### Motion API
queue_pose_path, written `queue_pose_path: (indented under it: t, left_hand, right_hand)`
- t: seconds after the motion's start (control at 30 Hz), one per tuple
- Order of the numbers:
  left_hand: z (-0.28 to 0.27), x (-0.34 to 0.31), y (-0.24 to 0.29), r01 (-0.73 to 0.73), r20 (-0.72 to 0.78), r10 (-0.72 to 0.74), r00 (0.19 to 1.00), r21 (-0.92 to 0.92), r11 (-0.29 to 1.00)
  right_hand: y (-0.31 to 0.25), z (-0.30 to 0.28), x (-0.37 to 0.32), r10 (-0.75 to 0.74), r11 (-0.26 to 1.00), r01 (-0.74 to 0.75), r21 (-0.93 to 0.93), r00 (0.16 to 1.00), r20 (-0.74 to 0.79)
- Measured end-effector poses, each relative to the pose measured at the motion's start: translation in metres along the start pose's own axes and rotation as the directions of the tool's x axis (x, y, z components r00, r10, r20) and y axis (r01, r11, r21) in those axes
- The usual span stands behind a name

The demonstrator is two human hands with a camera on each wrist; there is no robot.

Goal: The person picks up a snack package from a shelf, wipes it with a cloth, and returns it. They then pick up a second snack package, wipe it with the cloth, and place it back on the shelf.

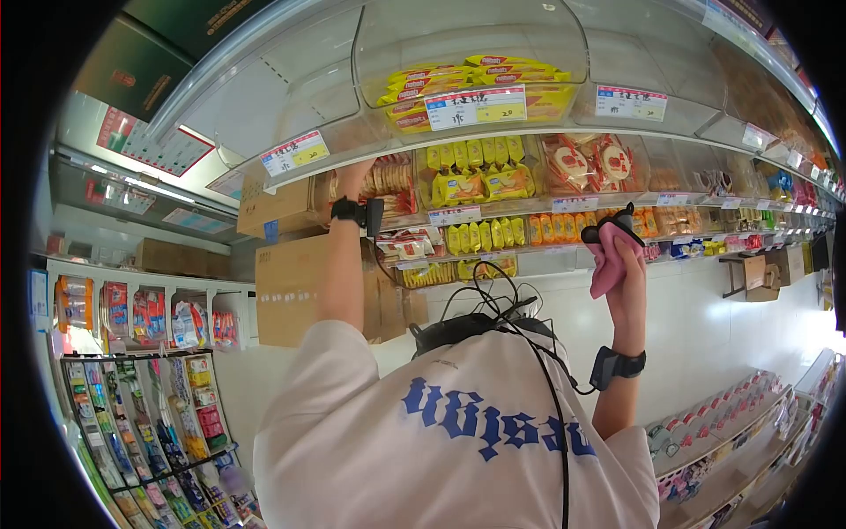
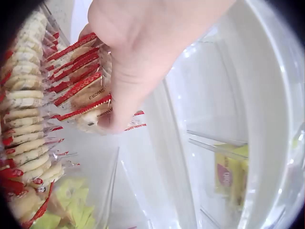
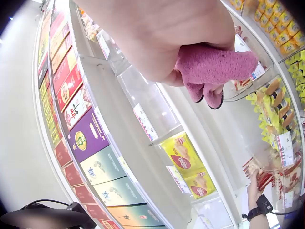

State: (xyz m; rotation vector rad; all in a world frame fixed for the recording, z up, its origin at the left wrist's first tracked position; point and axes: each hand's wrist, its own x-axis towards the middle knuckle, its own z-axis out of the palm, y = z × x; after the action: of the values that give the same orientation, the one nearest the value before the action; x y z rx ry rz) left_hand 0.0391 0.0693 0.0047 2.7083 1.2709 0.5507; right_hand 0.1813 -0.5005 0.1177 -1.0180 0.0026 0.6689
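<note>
In the left wrist view my left hand (image 2: 143, 52) grips a row of wrapped crackers (image 2: 83, 81) with red-edged clear wrappers, its thumb along their near side. Beside them stand stacks of similar round crackers (image 2: 26, 95) in a clear bin. From the head view, the shelf above partly covers this hand. My right hand (image 1: 627, 269) is raised by the shelf front and holds a pink cloth (image 1: 608, 273), bunched in its fingers. Dark edging (image 3: 221, 98) shows on the cloth in the right wrist view.
Yellow snack packs (image 1: 480, 88) fill a bin on the upper shelf, with price tags (image 1: 476, 108) along its edge. Cardboard boxes (image 1: 300, 291) are stacked at left, near the left arm. Gift boxes (image 3: 88, 136) line the top shelf. A black cable (image 1: 551, 397) runs down the person's back.
</note>
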Motion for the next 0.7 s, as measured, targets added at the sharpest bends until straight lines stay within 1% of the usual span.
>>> queue_pose_path:
  t: [0.03,0.1,0.17,0.2,0.23,0.33,0.43,0.47,0.53,0.57,0.67,0.7]
  left_hand:
    - [-0.015,-0.006,0.005,-0.021,-0.038,0.017,0.999,-0.106,0.994]
    - [-0.048,-0.033,0.022,-0.074,-0.082,0.047,0.996,-0.365,0.928]
    - [-0.104,-0.060,0.056,-0.055,-0.025,0.048,0.999,-0.493,0.868]
    - [-0.133,-0.073,0.074,0.000,0.063,0.037,0.997,-0.500,0.866]
    - [-0.148,-0.083,0.081,0.052,0.149,0.028,0.988,-0.505,0.862]
    - [-0.137,-0.102,0.069,-0.079,-0.056,0.069,0.996,-0.192,0.978]
    - [-0.129,-0.123,0.069,-0.023,-0.077,0.023,0.997,0.003,1.000]
    - [-0.112,-0.126,0.056,-0.080,-0.099,0.083,0.992,0.040,0.996]
    - [-0.102,-0.135,0.050,-0.121,-0.154,0.120,0.981,0.007,0.993]
    - [-0.098,-0.136,0.046,-0.147,-0.183,0.143,0.973,-0.008,0.989]
    - [-0.123,-0.137,0.055,-0.111,-0.003,0.111,0.994,-0.043,0.993]
    - [-0.124,-0.137,0.054,-0.110,-0.006,0.110,0.994,-0.106,0.988]
  right_hand:
    - [-0.001,0.001,0.000,0.004,1.000,-0.004,-0.007,1.000,0.003]
    - [0.001,0.003,0.002,0.006,1.000,-0.006,0.000,1.000,0.001]
    - [0.005,0.005,0.007,0.018,1.000,-0.018,-0.001,1.000,0.022]
    - [0.007,0.004,0.008,0.033,0.999,-0.033,-0.008,0.999,0.041]
    - [0.007,0.003,0.010,0.046,0.999,-0.045,-0.017,0.997,0.060]
    - [0.008,0.013,0.013,0.053,0.998,-0.052,-0.023,0.997,0.060]
    - [0.013,0.011,0.018,0.051,0.998,-0.048,-0.040,0.995,0.084]
    - [0.013,0.011,0.020,0.063,0.997,-0.059,-0.047,0.993,0.099]
    - [0.013,0.012,0.022,0.093,0.995,-0.086,-0.058,0.987,0.130]
    - [0.014,0.013,0.022,0.088,0.995,-0.081,-0.061,0.989,0.122]
    - [0.014,0.018,0.021,0.084,0.995,-0.077,-0.071,0.991,0.108]
    - [0.015,0.017,0.024,0.086,0.994,-0.078,-0.071,0.990,0.114]
